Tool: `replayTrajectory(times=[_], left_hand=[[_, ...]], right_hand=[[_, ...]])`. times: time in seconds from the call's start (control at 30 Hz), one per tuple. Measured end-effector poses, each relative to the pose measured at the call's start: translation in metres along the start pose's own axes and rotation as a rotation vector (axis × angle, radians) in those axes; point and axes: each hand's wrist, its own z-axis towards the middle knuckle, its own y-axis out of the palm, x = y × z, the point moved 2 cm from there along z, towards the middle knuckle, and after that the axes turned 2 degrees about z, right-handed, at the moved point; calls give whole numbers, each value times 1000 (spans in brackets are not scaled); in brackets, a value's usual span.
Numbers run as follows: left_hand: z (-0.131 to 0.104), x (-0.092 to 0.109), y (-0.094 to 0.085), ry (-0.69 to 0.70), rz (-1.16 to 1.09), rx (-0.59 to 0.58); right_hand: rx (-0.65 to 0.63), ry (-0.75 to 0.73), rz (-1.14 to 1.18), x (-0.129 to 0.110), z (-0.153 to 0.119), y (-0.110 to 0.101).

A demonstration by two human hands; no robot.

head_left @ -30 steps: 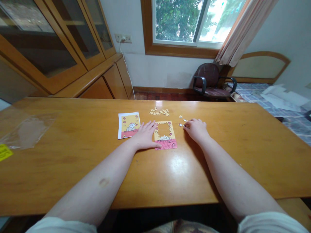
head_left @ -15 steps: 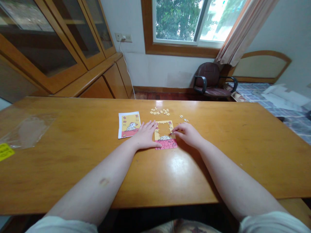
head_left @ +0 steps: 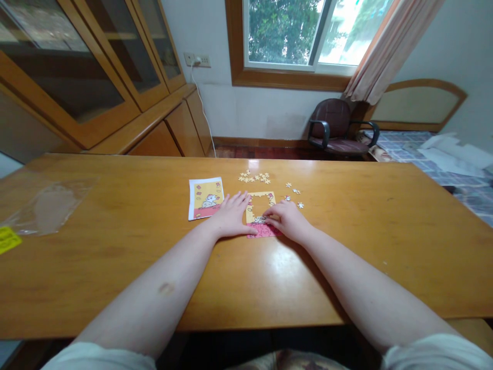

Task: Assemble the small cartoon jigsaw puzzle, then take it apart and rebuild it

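Note:
A partly assembled jigsaw puzzle (head_left: 262, 230) lies flat on the wooden table, pink along its near side, with a yellow frame around a gap where bare wood shows. Spread flat, my left hand (head_left: 231, 215) rests with thumb and fingertips on the puzzle's left edge. My right hand (head_left: 287, 220) is over the right side, thumb and fingers pinched on a puzzle piece at the white figure by the gap's near edge; the fingers mostly hide that piece. Left of the puzzle lies a printed picture sheet (head_left: 206, 199), partly covered by my left hand.
Several loose yellow pieces (head_left: 254, 178) lie beyond the puzzle. A few others (head_left: 300, 205) are scattered to the right. A clear plastic bag (head_left: 50, 205) with a yellow label is at the table's left. Beyond the table stand a cabinet (head_left: 154, 139) and an armchair (head_left: 334, 126).
My right hand has moved left and slightly nearer, from the gap's right edge to the white figure, uncovering loose pieces on the right. My left hand stays in place.

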Motion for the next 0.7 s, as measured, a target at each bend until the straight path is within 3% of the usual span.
replayTrajectory(times=[0.1, 0.23, 0.33, 0.7], left_hand=[[-1, 0, -1, -1, -1, -5], [-1, 0, -1, 4, -10, -5], [-1, 0, -1, 13, -7, -7], [-1, 1, -2, 13, 0, -12]], right_hand=[[-30, 1, -182, -17, -7, -14], [-279, 178, -368, -50, -26, -22], [-354, 247, -390, -65, -35, -19], [-398, 297, -372, -60, -31, -11]])
